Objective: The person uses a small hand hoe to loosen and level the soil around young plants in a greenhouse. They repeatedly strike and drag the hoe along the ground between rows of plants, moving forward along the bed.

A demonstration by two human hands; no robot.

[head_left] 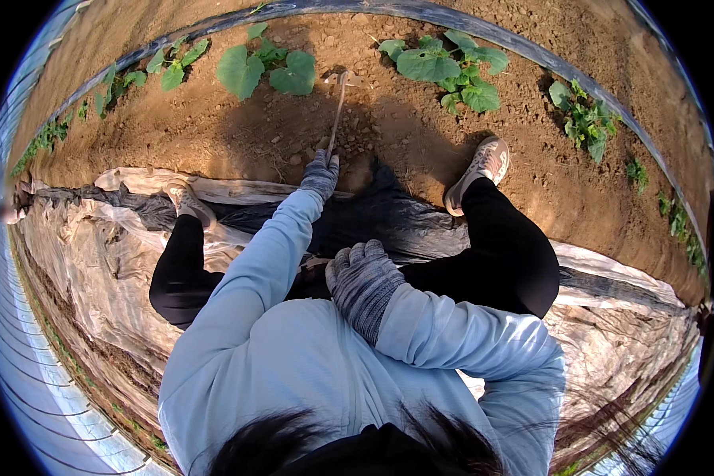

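Stretched forward over the soil, my left hand (321, 174) in a grey knitted glove is closed round the handle of a small hand hoe (339, 117). The hoe's thin shaft points away from me, and its wide, light-coloured head rests on the bare earth between two leafy green plants: the left plant (266, 65) and the right plant (450, 67). My right hand (365, 285), gloved alike, lies close against my body above my lap. Its fingers are loosely bent, with the tips partly hidden, and nothing shows in them.
My feet stand apart on either side of dark plastic sheeting (381, 210). Pale crumpled sheeting (87, 254) spreads behind it. A dark hose-like strip (357, 8) curves beyond the plant row. More plants grow to the left (117, 87) and right (585, 119).
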